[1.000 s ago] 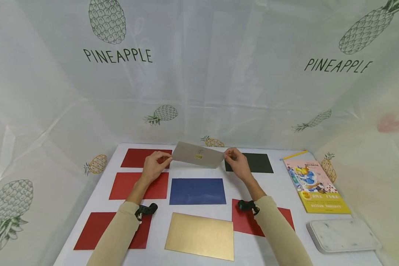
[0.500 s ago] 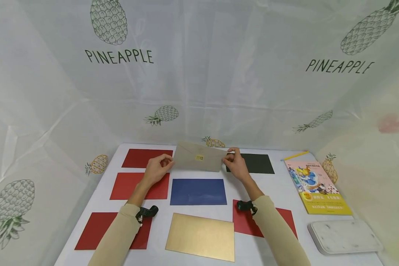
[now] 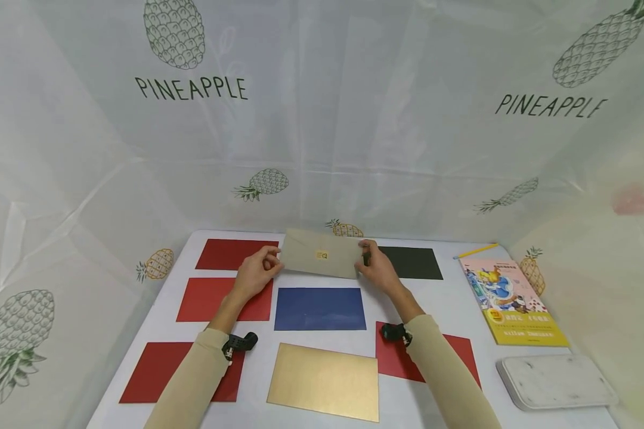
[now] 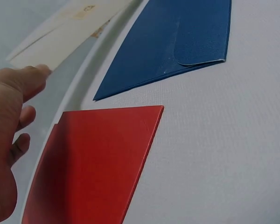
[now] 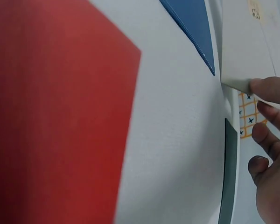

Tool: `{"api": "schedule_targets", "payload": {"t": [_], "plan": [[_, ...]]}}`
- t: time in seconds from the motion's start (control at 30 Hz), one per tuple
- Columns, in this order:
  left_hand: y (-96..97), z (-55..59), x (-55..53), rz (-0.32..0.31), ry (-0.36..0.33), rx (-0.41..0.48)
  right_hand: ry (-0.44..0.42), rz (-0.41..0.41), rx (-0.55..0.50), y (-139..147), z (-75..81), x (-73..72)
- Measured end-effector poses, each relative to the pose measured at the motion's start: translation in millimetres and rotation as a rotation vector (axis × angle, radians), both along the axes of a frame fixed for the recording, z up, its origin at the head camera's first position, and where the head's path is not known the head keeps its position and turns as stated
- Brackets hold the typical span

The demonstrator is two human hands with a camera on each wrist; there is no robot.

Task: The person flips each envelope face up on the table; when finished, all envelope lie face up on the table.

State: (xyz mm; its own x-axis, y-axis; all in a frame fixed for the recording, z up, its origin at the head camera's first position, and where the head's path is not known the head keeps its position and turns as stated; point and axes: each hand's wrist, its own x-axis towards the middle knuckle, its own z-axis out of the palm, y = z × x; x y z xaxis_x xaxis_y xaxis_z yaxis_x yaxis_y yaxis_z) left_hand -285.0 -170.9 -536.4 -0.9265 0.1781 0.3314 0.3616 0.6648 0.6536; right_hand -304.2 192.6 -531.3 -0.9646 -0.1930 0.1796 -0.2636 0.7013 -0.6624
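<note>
A pale beige envelope (image 3: pixel 322 243) with a small yellow sticker is held up by its two ends at the back middle of the table. My left hand (image 3: pixel 256 271) pinches its left edge; in the left wrist view, the thumb lies at a corner of the envelope (image 4: pixel 67 35). At the other end my right hand (image 3: pixel 378 267) grips the right edge, and in the right wrist view the thumb presses near a corner of the envelope (image 5: pixel 245 51). Below, a blue envelope (image 3: pixel 319 310) lies flat on the table, its flap visible in the left wrist view.
Red envelopes (image 3: pixel 195 299) lie in a column at left. A gold envelope (image 3: pixel 324 381) is at front middle, a red one (image 3: pixel 397 356) under my right forearm, a dark green one (image 3: pixel 414 263) behind. Far right are a pencil (image 3: pixel 477 250), a book (image 3: pixel 515 301) and a whitish case (image 3: pixel 558 381).
The beige envelope has come down slightly and its face now shows more fully, with its sticker plainer. My right fingers have shifted along its right edge.
</note>
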Motion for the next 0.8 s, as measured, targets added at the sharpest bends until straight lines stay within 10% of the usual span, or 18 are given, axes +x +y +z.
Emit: {"api": "schedule_targets", "payload": {"t": [0.8], "plan": [[11.6, -10.5, -3.0, 0.001, 0.005, -0.223, -0.023, 0.094, 0.268, 5.0, -3.0, 3.0]]}}
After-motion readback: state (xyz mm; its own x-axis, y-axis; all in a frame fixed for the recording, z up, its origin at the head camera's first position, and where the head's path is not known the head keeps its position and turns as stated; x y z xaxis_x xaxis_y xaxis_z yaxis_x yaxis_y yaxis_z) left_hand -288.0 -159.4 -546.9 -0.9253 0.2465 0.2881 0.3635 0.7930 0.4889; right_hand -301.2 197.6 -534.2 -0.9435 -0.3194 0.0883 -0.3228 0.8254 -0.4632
